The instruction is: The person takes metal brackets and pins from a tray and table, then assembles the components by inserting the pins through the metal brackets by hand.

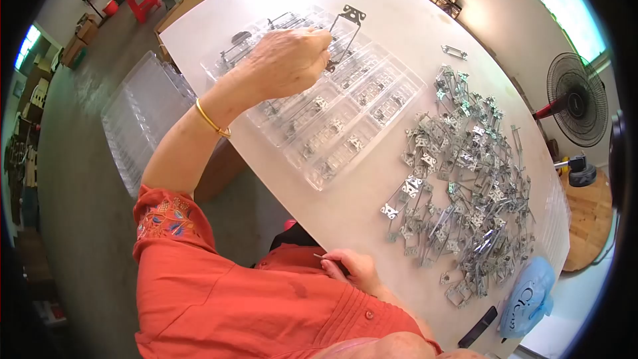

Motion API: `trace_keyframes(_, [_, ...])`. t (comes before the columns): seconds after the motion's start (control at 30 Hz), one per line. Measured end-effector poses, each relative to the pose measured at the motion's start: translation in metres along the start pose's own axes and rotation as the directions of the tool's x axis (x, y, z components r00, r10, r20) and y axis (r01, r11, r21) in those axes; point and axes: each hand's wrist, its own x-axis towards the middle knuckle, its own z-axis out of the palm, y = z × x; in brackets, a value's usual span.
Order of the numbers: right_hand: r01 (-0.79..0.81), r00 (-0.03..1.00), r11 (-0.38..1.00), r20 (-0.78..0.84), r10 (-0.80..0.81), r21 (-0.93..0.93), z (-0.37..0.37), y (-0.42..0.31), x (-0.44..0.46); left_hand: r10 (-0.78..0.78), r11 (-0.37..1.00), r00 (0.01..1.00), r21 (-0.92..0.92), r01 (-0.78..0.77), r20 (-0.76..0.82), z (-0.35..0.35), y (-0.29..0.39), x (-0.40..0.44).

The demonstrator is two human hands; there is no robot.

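My left hand (pixel 286 63) is raised over the clear plastic compartment box (pixel 312 176), its fingers closed on a metal wire bracket (pixel 359 34). A flat cut-out plate shows at the bracket's upper end; my fingers hide part of the rest. Similar metal brackets lie in several of the box's compartments. Close to my body, at the table's near edge, my right hand (pixel 355 269) is closed with a thin, light sliver (pixel 319 255) sticking out past its fingertips. What kind of thing that is, I cannot make out. To its right lies a large loose pile of metal brackets (pixel 465 179).
A single bracket (pixel 454 52) lies apart beyond the pile. A blue plastic packet (pixel 528 296) and a black strip-shaped object (pixel 478 327) lie at the right corner. Clear trays (pixel 143 116) stand left of the table. A fan (pixel 575 100) and round wooden stool (pixel 588 219) are at right.
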Motion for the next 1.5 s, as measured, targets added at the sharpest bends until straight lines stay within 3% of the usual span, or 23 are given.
trace_keyframes(0.17, [-0.119, 0.993, 0.99, 0.006, 0.119, 0.075, 0.001, 0.003, 0.009, -0.008, 0.999, 0.961, 0.043, -0.004, 0.278, 0.016, -0.012, 0.031])
trace_keyframes(0.3, [-0.108, 0.994, 0.993, -0.003, 0.108, 0.036, -0.003, 0.005, 0.006, -0.018, 1.0, 0.938, 0.006, 0.017, 0.347, 0.034, -0.008, 0.048])
trace_keyframes(0.57, [-0.137, 0.99, 0.99, 0.049, 0.134, 0.047, -0.005, 0.015, 0.001, -0.034, 0.994, 0.846, 0.108, -0.028, 0.532, 0.059, -0.011, 0.075])
trace_keyframes(1.17, [-0.129, 0.99, 0.988, 0.066, 0.124, 0.089, -0.014, 0.006, 0.008, -0.152, 0.978, 0.716, 0.208, 0.01, 0.682, 0.092, -0.033, 0.094])
trace_keyframes(1.5, [-0.154, 0.987, 0.982, 0.071, 0.147, 0.108, -0.015, 0.006, 0.007, -0.125, 0.972, 0.722, 0.232, -0.049, 0.68, 0.09, -0.024, 0.1])
